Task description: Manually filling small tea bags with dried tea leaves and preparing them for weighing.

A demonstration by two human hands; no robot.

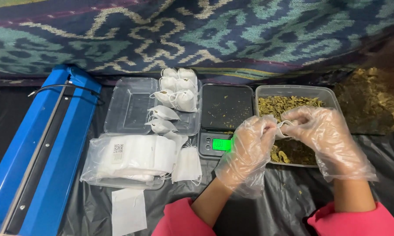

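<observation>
2 gloved hands, left hand (249, 144), right hand (323, 135), pinching small white bag (285, 126) over herb tub's rim (293, 88)

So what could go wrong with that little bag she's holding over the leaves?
The small white bag, pinched between the left hand and right hand, could slip into the tub of dried leaves. Loose crumbs might fall on the black scale, which already carries some. The baggy plastic gloves may weaken the grip.

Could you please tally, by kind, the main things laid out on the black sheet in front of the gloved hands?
Filled white tea bags: 7, though some overlap
Clear plastic trays: 2
Tub of dried leaves: 1
Digital scale: 1
Blue sealing machine: 1
Packet of empty bags: 1
Total: 13

The left hand and right hand hold one more small bag.
</observation>
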